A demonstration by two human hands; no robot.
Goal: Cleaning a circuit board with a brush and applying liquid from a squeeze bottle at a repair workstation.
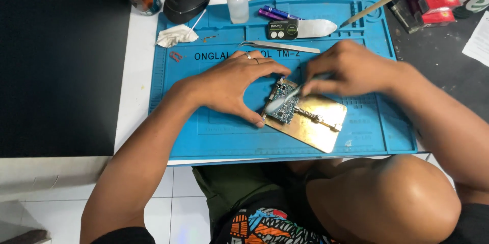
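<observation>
At the far left a black mat (56,61) is lying beside the blue work mat (204,137), and along the blue mat's top edge a black mouse (186,2), a crumpled wipe (174,35), a small white bottle (237,2) and a pair of tweezers (280,46) are sitting well apart from the work. The left hand (232,83) is resting flat on the blue mat, fingers spread, thumb and forefinger curling around the left edge of the brass holder plate (316,127) and bracing it. On that plate, near the mat's middle, a small blue circuit board (283,102) is lying clamped. The right hand (351,68) is pinching a thin silvery tool (285,99) between pressed-together fingers, its tip lying across the board. The board is looking light, stiff and fragile, best gripped by its bare edges; the plate is looking heavier and rigid, safer to steady.
</observation>
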